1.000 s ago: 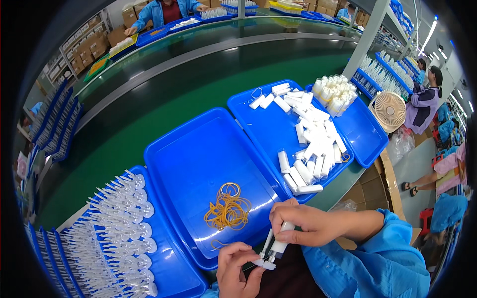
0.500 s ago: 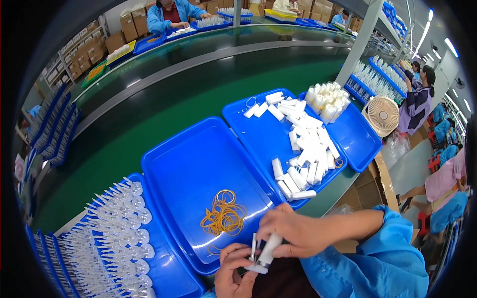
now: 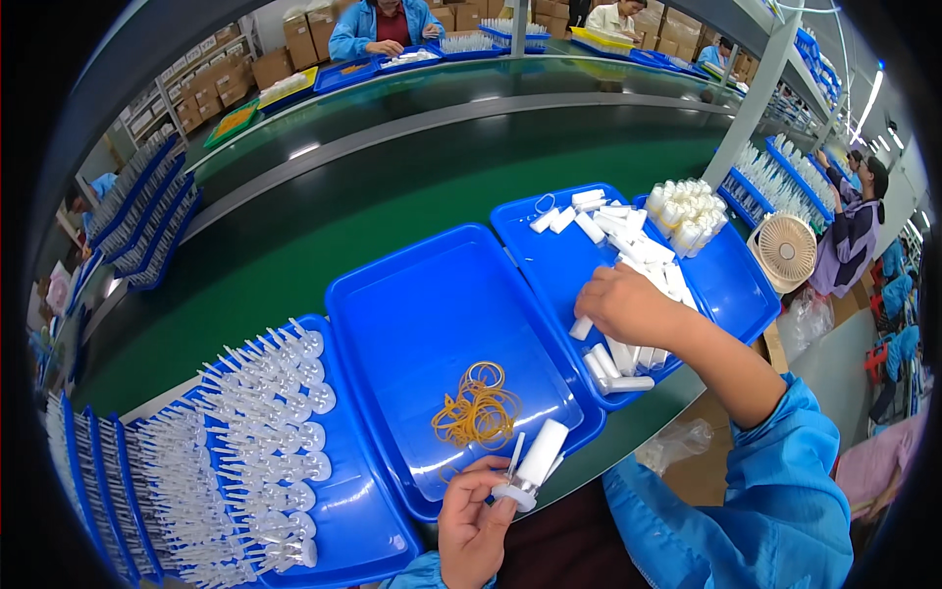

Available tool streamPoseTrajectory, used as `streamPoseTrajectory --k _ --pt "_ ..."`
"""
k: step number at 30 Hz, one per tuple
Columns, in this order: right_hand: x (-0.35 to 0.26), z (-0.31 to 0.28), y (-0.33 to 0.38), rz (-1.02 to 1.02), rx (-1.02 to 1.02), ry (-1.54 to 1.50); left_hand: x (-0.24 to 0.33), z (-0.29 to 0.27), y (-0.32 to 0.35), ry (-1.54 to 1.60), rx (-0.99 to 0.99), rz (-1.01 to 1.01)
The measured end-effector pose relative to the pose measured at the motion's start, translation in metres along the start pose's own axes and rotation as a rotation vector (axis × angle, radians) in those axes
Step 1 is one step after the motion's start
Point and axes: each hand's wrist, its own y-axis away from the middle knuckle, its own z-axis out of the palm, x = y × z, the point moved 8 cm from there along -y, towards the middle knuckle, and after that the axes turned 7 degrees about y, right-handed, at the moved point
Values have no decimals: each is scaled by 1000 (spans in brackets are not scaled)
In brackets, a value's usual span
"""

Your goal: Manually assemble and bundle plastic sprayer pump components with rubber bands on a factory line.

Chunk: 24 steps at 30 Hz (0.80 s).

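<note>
White-tubed piece (image 3: 542,455) sits pinched in left grip (image 3: 475,524); right grip (image 3: 629,306), over tubes (image 3: 650,251), unclear.

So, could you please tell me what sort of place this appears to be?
Most likely a factory assembly floor: blue trays hold many matching white parts, a long green work surface runs past, and a worker in blue sits across it.

The tubes (image 3: 659,270) are white, rubber bands (image 3: 474,412) amber, middle tray (image 3: 422,324) blue, belt (image 3: 442,187) green.
</note>
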Motion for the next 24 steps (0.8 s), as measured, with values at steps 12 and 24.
streamPoseTrajectory --k 12,24 --pt "-108 -80 24 -211 201 -716 -3 4 -2 34 -13 -5" --pt "-122 -68 34 -168 130 -828 -6 7 1 111 -55 -35"
